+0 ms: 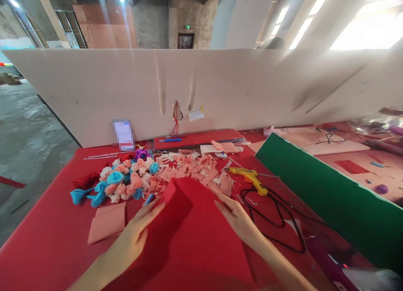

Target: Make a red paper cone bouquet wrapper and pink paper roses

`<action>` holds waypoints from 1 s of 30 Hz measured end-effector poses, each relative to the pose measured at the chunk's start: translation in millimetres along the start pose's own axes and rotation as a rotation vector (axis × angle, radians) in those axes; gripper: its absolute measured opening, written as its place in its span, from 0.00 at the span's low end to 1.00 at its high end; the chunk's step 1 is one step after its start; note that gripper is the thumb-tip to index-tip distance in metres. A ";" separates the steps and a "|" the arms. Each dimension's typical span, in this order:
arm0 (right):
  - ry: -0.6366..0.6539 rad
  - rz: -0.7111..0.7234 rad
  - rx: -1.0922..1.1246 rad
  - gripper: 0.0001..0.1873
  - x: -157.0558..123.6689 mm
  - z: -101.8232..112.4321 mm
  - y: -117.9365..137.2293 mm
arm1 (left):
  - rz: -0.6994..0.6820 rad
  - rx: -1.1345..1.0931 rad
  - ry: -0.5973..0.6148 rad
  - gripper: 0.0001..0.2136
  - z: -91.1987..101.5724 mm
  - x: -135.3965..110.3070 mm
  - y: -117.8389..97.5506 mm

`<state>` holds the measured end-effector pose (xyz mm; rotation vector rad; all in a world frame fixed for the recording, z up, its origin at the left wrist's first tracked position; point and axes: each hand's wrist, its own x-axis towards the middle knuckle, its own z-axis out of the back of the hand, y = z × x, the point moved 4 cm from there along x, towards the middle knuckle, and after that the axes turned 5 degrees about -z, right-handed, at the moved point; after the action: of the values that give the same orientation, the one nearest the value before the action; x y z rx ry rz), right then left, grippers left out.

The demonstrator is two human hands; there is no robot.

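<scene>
A large red sheet (201, 236), paper or cloth, is held up between my two hands, its far edge bent over. My left hand (143, 221) is closed on its left edge. A slim blue object (149, 199) shows at the left fingers; its kind cannot be made out. My right hand (233, 211) grips the sheet's right edge, the fingertips partly behind it. Left of the sheet lie a folded pink piece (107, 223) and a heap of blue, peach and white paper roses (126, 177). Pink scraps (195, 167) are strewn beyond the sheet.
A yellow glue gun (252, 178) with a looping black cord (283, 232) lies right on the red-covered table (40, 232). A green-faced board (327, 203) borders the right side. A tall white panel (126, 85) stands behind. A blue pen (171, 140) lies near it.
</scene>
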<state>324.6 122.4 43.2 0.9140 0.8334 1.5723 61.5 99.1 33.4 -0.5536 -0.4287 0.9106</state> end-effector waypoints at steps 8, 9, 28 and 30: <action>0.081 0.230 -0.390 0.30 -25.3 -20.7 44.5 | -0.266 0.195 0.194 0.45 -14.2 -4.9 -40.0; 0.093 0.262 -0.454 0.32 -27.9 -23.7 48.8 | -0.287 0.218 0.197 0.45 -15.6 -5.2 -43.9; 0.167 0.582 -0.721 0.29 -42.4 -27.3 74.8 | -0.035 -0.065 -0.070 0.22 20.9 -10.0 -38.2; 0.170 0.633 -0.656 0.29 -43.4 -23.2 80.9 | -0.129 -0.007 0.039 0.27 25.1 -0.3 -30.3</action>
<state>273.3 64.8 98.1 0.5783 0.0799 2.3019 65.9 90.6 71.6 -0.5427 -0.4273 0.7735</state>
